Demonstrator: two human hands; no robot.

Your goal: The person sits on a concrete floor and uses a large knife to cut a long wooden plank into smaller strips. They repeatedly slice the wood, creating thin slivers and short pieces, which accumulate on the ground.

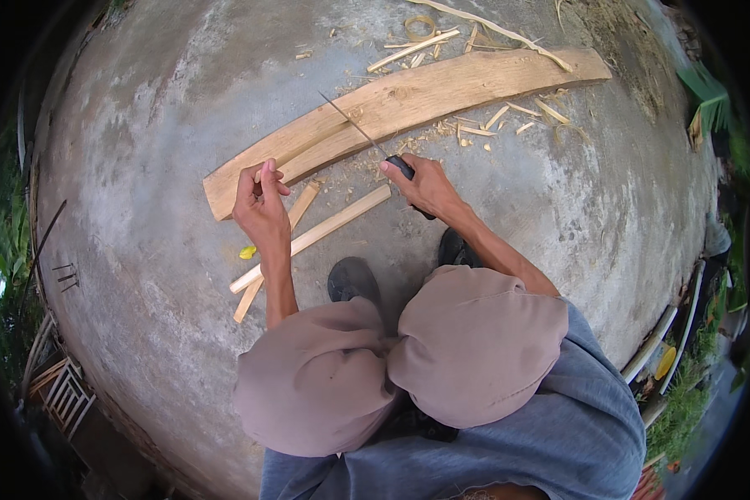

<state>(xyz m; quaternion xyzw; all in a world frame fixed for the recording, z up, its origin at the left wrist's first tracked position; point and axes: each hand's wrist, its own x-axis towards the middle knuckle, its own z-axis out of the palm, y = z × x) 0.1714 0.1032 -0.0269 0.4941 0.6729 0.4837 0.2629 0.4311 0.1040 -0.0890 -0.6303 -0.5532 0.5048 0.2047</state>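
A long, pale wooden board lies on the concrete in front of me, slanting from near left to far right. Over its left end, my left hand has its fingers closed in a pinch on a thin wooden stick that runs along the board. My right hand is wrapped round the black handle of a knife. Its thin blade points up and left, crossing the board at the stick's far end. Whether the edge touches the stick, I cannot tell.
Two cut wooden sticks cross on the ground by my left forearm, the longer one on top. A yellow leaf lies beside them. Wood chips and strips scatter around the board. My shoes and bent knees are close below.
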